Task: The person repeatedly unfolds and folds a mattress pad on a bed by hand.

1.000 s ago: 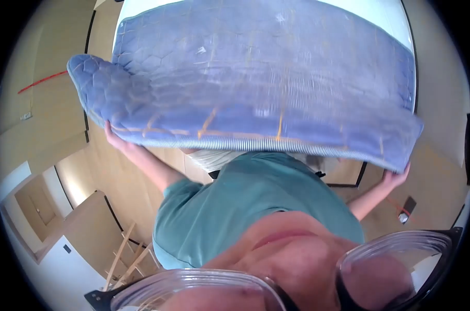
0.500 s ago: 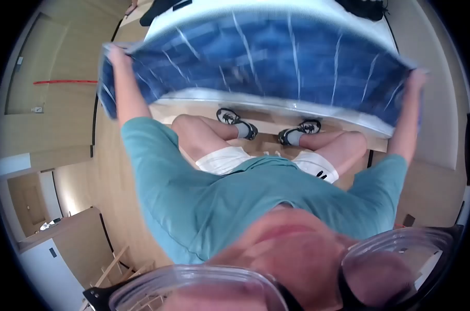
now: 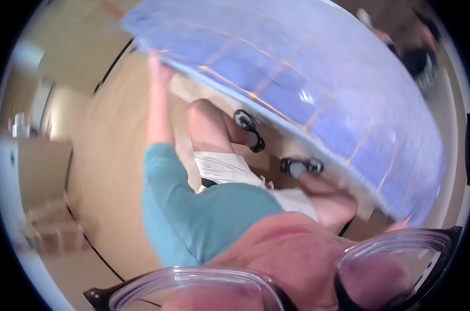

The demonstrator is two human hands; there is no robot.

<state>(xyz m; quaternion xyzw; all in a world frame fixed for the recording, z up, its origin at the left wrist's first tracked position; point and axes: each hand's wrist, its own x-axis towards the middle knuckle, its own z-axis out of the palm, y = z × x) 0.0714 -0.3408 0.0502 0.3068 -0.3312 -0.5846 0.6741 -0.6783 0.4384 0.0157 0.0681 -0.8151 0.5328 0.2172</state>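
Note:
A large blue quilt (image 3: 276,78) is spread out in front of me, tilted, its near edge running from upper left down to lower right. Pale and orange lines cross its lavender-blue face. At its left end, my left hand (image 3: 161,67) is closed on the edge, somewhat blurred. My right hand (image 3: 400,224) grips the near right corner; the frame of the glasses partly hides it, and the right arm is mostly out of sight. Whatever lies beneath the quilt is covered by it.
My legs and shoes (image 3: 248,127) are below the near edge of the quilt, over the wooden floor (image 3: 110,171). Dark items (image 3: 420,62) lie past the quilt at the upper right. A wooden frame (image 3: 56,228), blurred, stands at the lower left.
The quilt has swung up and opened out, now showing a paler face with orange lines. My right hand has come lower and nearer; my left has shifted inward. The whole view has turned.

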